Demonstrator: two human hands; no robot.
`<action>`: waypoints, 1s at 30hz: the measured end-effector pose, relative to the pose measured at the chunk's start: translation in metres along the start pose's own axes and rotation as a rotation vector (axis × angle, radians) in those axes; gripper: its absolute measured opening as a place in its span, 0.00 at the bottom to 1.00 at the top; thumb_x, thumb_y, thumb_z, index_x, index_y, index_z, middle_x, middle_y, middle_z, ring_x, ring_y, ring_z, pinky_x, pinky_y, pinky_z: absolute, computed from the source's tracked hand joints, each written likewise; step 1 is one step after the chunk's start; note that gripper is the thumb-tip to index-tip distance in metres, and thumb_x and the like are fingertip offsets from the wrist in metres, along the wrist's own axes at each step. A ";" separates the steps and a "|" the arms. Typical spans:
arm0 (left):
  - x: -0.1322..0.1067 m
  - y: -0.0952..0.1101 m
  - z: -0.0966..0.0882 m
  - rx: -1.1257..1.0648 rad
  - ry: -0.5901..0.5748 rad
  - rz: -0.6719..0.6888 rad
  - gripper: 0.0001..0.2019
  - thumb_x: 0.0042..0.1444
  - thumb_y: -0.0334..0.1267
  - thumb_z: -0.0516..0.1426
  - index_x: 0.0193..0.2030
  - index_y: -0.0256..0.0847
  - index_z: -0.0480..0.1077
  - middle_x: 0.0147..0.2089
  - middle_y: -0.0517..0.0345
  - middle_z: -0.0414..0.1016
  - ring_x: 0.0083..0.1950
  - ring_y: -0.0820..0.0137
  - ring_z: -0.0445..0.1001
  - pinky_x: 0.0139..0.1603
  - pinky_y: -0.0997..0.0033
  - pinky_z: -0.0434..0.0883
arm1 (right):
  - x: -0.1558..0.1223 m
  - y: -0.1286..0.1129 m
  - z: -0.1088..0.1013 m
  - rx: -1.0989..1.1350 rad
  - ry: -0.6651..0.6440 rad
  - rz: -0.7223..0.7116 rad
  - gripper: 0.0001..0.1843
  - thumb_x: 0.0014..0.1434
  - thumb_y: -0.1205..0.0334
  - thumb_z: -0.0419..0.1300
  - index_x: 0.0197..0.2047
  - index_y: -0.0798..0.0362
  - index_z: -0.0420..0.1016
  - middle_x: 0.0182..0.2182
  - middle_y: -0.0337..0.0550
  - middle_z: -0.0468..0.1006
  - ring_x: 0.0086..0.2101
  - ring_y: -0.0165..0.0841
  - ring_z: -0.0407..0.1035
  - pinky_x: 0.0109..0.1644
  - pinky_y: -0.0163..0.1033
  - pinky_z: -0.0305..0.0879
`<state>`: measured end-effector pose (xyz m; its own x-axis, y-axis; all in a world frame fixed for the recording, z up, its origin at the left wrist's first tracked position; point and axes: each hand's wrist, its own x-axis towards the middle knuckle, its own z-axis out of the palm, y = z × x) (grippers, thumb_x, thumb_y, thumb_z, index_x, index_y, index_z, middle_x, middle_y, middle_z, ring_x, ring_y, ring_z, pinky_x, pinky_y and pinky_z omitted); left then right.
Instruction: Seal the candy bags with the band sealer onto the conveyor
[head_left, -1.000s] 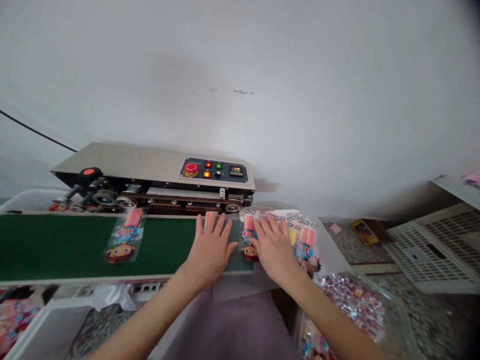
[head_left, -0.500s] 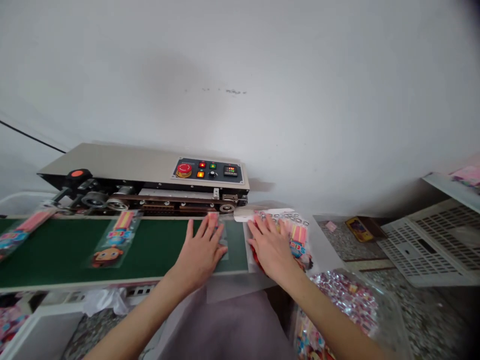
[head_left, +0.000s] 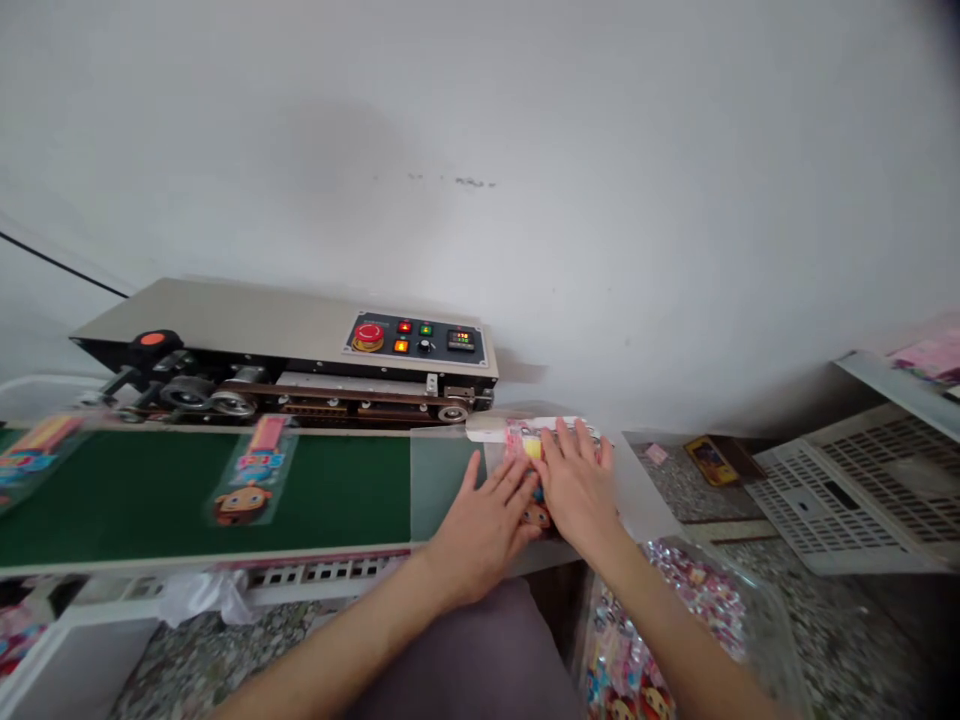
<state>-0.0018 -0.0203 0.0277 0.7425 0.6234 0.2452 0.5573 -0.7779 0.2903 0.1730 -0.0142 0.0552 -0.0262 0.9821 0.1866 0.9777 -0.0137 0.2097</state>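
Note:
My left hand [head_left: 484, 525] lies with fingers spread on the left side of a pile of clear packets [head_left: 534, 515]. My right hand [head_left: 581, 485] rests flat across the same pile, fingers stretched out. Each packet shows a pink and yellow top, blue lettering and a brown cartoon face; most of the pile is hidden under my hands. Further left, one such packet [head_left: 251, 475] lies on the green conveyor belt [head_left: 345, 490], and another packet [head_left: 37, 455] sits near the left edge of view.
A band sealing machine [head_left: 285, 320] with a lit control panel [head_left: 416, 338] runs along the belt's back edge against the wall. Below right stands a clear tub [head_left: 780, 620] of shiny packets. Beyond it are a white plastic crate [head_left: 862, 490] and a small yellow box [head_left: 712, 460].
My left hand has moved right, off the belt and onto the pile. My right hand has shifted slightly right. The packets on the belt are arranged differently, with none beside my left hand there.

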 end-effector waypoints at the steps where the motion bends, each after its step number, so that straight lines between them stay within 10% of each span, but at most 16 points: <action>1: 0.000 -0.003 -0.002 0.011 -0.005 -0.036 0.29 0.73 0.50 0.37 0.73 0.38 0.53 0.76 0.46 0.50 0.77 0.57 0.47 0.73 0.37 0.45 | 0.004 -0.007 0.000 0.009 0.009 0.006 0.25 0.70 0.57 0.47 0.66 0.58 0.67 0.67 0.57 0.64 0.67 0.55 0.52 0.68 0.65 0.43; 13: 0.010 -0.028 0.019 0.105 0.018 -0.042 0.28 0.74 0.49 0.35 0.76 0.42 0.44 0.78 0.54 0.44 0.78 0.56 0.43 0.72 0.33 0.45 | -0.019 0.022 0.002 -0.059 0.071 -0.095 0.23 0.71 0.57 0.49 0.65 0.52 0.69 0.68 0.49 0.64 0.67 0.53 0.52 0.68 0.66 0.43; 30: -0.028 -0.054 -0.028 0.221 0.041 -0.285 0.22 0.71 0.38 0.45 0.66 0.36 0.66 0.71 0.43 0.62 0.73 0.51 0.58 0.72 0.32 0.44 | 0.005 -0.052 -0.002 0.146 0.039 -0.040 0.27 0.70 0.55 0.51 0.67 0.60 0.65 0.66 0.58 0.65 0.65 0.55 0.55 0.67 0.64 0.45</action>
<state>-0.0630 0.0061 0.0312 0.5328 0.8166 0.2218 0.8098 -0.5681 0.1463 0.1212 -0.0093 0.0473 -0.0706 0.9733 0.2182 0.9955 0.0551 0.0766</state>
